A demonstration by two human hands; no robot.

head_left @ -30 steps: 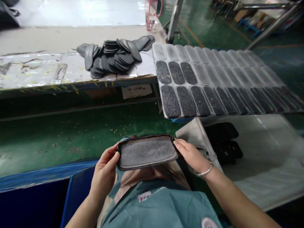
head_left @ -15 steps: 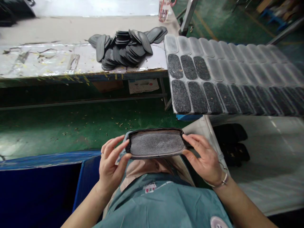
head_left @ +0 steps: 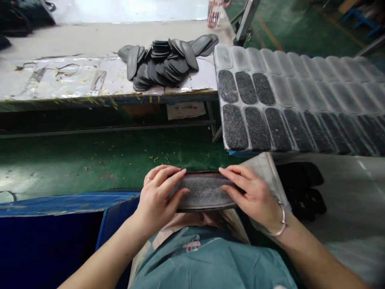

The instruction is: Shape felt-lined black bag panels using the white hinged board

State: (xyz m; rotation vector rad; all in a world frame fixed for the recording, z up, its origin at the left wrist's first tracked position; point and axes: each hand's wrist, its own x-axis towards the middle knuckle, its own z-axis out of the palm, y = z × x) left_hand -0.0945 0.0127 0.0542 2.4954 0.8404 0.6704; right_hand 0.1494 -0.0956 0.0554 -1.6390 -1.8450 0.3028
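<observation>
An oblong grey pad [head_left: 204, 192] with a speckled face and a dark raised rim lies level in front of my apron. My left hand [head_left: 162, 190] pinches its left part, thumb on the face and fingertips along the far edge. On the right part my right hand [head_left: 251, 192] has a similar pinch, fingers at the far rim and thumb on the face. Both hands cover the pad's ends, and its underside is hidden.
Dark rounded flat pieces [head_left: 164, 66] are heaped on the worktable [head_left: 99, 88]. A board [head_left: 279, 110] at the right bears rows of grey and black oval pieces. Beside me stands a blue bin [head_left: 99, 200]. Black items [head_left: 300, 188] lie on a pale surface below the board.
Both hands have slid inward from the pad's ends, and their fingertips now press along its far rim. The view has shifted slightly, so the table and board appear farther right.
</observation>
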